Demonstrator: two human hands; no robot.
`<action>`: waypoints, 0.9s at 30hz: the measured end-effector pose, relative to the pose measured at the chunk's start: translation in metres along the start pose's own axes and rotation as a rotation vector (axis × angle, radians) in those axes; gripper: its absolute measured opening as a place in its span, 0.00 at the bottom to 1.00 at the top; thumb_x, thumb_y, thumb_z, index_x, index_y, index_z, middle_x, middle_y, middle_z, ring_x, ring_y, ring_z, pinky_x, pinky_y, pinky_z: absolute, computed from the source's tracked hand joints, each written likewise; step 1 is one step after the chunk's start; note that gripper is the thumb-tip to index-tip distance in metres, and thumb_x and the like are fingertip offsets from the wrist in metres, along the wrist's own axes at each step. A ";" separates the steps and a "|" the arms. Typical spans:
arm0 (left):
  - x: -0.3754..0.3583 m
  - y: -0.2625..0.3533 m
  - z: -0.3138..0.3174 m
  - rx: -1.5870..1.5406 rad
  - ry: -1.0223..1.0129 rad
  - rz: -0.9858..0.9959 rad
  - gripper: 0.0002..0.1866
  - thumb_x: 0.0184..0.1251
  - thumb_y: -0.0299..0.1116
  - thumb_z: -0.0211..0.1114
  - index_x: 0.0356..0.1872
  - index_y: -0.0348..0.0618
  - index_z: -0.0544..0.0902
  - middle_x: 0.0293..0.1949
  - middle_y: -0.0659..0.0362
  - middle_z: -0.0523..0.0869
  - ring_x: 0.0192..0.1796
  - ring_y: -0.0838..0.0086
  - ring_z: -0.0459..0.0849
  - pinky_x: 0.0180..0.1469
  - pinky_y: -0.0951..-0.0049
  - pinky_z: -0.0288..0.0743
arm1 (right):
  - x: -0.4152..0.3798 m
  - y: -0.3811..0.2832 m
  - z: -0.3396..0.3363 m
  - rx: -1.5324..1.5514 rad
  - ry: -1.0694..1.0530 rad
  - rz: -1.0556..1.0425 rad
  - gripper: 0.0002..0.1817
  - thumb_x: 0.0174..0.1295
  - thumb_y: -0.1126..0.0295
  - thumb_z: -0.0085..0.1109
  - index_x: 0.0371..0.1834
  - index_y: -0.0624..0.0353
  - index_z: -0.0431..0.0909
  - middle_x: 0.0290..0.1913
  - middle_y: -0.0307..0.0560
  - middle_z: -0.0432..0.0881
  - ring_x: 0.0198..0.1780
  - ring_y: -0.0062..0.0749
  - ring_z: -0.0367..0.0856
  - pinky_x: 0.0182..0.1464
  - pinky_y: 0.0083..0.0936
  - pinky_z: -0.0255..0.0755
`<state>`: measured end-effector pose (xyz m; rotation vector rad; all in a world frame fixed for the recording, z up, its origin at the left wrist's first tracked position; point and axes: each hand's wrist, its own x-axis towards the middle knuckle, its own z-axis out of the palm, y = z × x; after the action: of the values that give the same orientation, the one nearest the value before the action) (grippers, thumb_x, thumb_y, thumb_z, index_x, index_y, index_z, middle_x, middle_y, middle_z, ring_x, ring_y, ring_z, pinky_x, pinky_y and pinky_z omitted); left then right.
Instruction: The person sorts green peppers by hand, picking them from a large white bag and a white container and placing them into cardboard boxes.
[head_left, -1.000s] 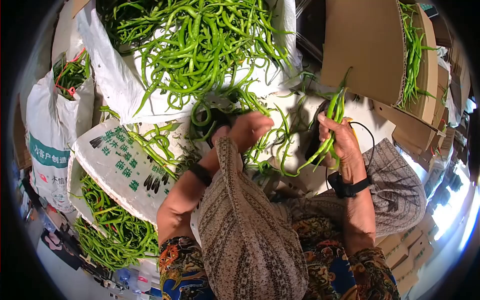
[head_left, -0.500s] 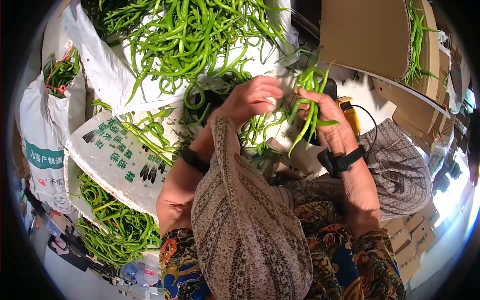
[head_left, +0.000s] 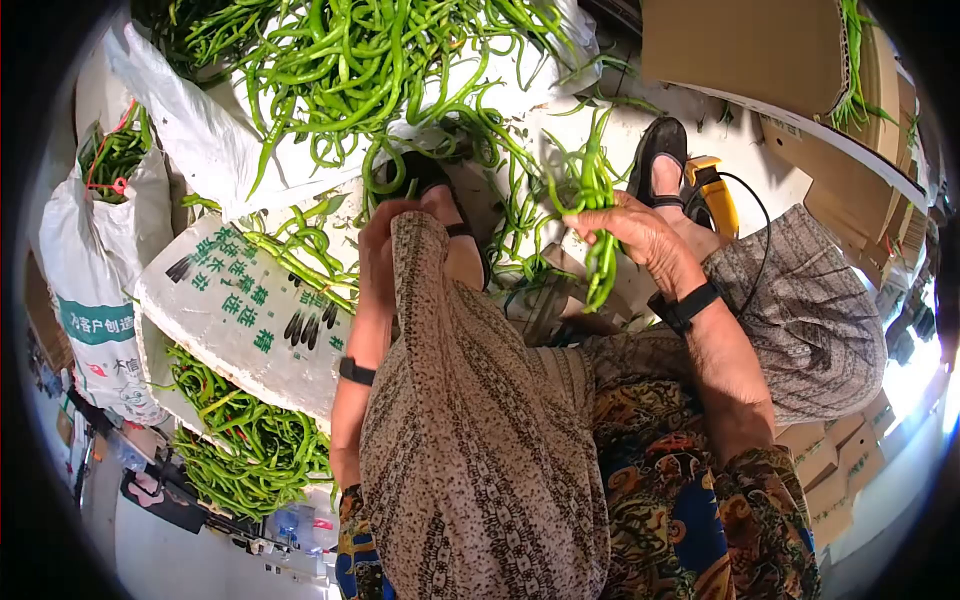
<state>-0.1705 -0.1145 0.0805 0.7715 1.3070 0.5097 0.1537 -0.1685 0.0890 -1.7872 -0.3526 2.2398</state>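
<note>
Clamping a bunch of long green peppers (head_left: 597,185) in the right hand (head_left: 635,225), pinching between thumb and curled fingers, spreading out both forward of the grip and back below it. Holding this bunch over the pale floor (head_left: 565,125), between the two black shoes, nearer the left shoe's (head_left: 415,172) inner side than the heap of peppers (head_left: 350,70), and well apart from the left hand (head_left: 380,235). Resting that left hand low beside the raised patterned knee (head_left: 420,260), just beside the left shoe and near a curled pepper (head_left: 385,165); hiding part of the fingers there, so cannot tell whether gripping anything.

Lying forward and to the left, heaping up on a white sheet (head_left: 185,110); scattering onto the floor as loose peppers (head_left: 520,215) between the hands. Lying beyond the left forearm, showing green print on a white board (head_left: 250,300), and spilling below it as more peppers (head_left: 250,440). Standing at far left, filling a white sack (head_left: 100,260). Lying beyond the right shoe (head_left: 665,150), trailing a black cord from a yellow device (head_left: 735,205). Leaning at upper right, showing brown cardboard (head_left: 740,50).
</note>
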 end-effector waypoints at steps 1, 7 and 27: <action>-0.015 0.008 0.001 -0.003 0.038 0.002 0.09 0.69 0.30 0.59 0.43 0.35 0.81 0.35 0.57 0.84 0.38 0.80 0.80 0.38 0.79 0.74 | 0.002 0.001 -0.001 0.043 0.019 -0.004 0.18 0.55 0.66 0.70 0.46 0.64 0.81 0.38 0.44 0.85 0.40 0.28 0.81 0.49 0.19 0.73; -0.044 -0.052 -0.007 -0.192 0.377 0.001 0.05 0.67 0.22 0.58 0.41 0.35 0.79 0.32 0.63 0.74 0.35 0.79 0.72 0.39 0.80 0.67 | 0.004 0.007 0.001 -0.050 0.105 -0.068 0.20 0.51 0.71 0.70 0.47 0.67 0.79 0.43 0.43 0.85 0.46 0.29 0.81 0.53 0.23 0.70; 0.032 0.032 0.030 -0.258 0.025 -0.005 0.13 0.59 0.36 0.69 0.31 0.38 0.76 0.24 0.65 0.75 0.26 0.83 0.72 0.28 0.80 0.66 | 0.014 -0.046 0.050 0.352 0.068 -0.236 0.16 0.56 0.76 0.69 0.48 0.64 0.81 0.45 0.43 0.84 0.47 0.28 0.81 0.54 0.24 0.72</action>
<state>-0.1316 -0.0768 0.0857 0.5485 1.2364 0.6707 0.1038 -0.1223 0.1023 -1.5451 -0.1353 1.9332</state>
